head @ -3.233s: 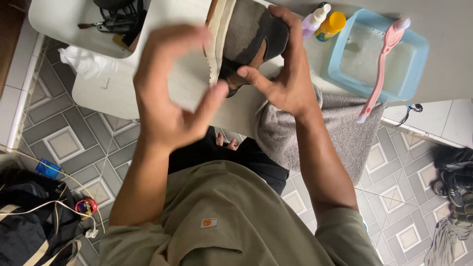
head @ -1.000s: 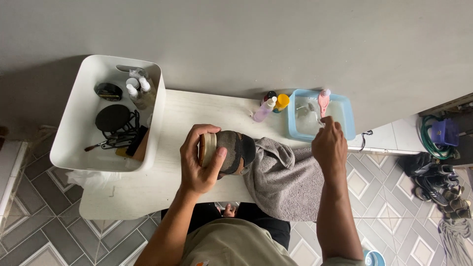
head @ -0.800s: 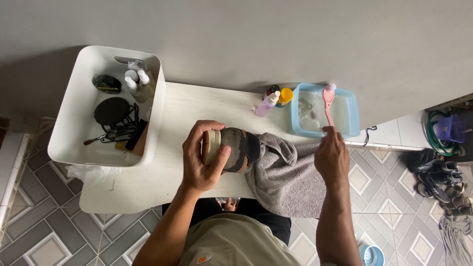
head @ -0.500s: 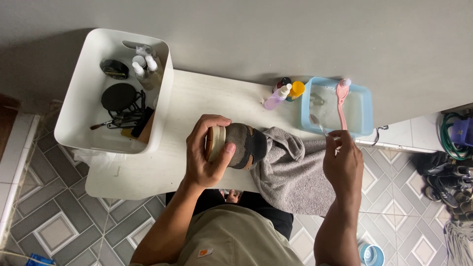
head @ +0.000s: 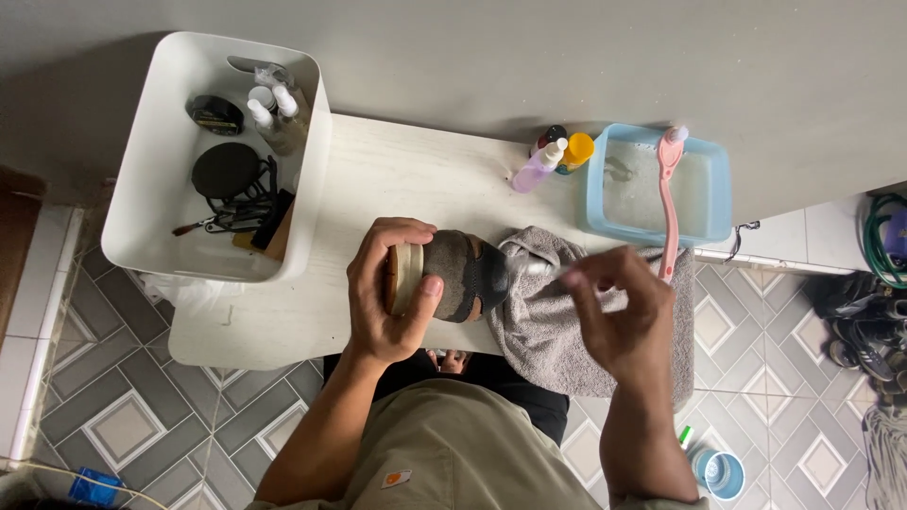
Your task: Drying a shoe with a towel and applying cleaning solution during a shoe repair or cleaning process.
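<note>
My left hand [head: 392, 300] grips a grey and black shoe [head: 465, 276] by its cream sole, holding it on its side over the front of the white table [head: 397, 179]. The shoe's toe rests against a crumpled grey towel [head: 553, 335] that hangs over the table edge. My right hand [head: 619, 316] hovers over the towel just right of the shoe, fingers pinched together. A small pale thing shows at the fingertips; I cannot tell what it is. A pink long-handled brush [head: 669, 203] lies across a light blue tub [head: 720, 194] of water behind my right hand.
A white bin [head: 132, 203] at the table's left holds small bottles, a black tin, cables and brushes. A purple spray bottle [head: 532, 172] and a yellow bottle [head: 576, 151] stand beside the tub. On the tiled floor are a blue cup [head: 723, 472] and dark shoes [head: 855, 316].
My right hand has drawn back from the pink brush at the tub to above the towel, close to the shoe. My left hand keeps its hold on the shoe.
</note>
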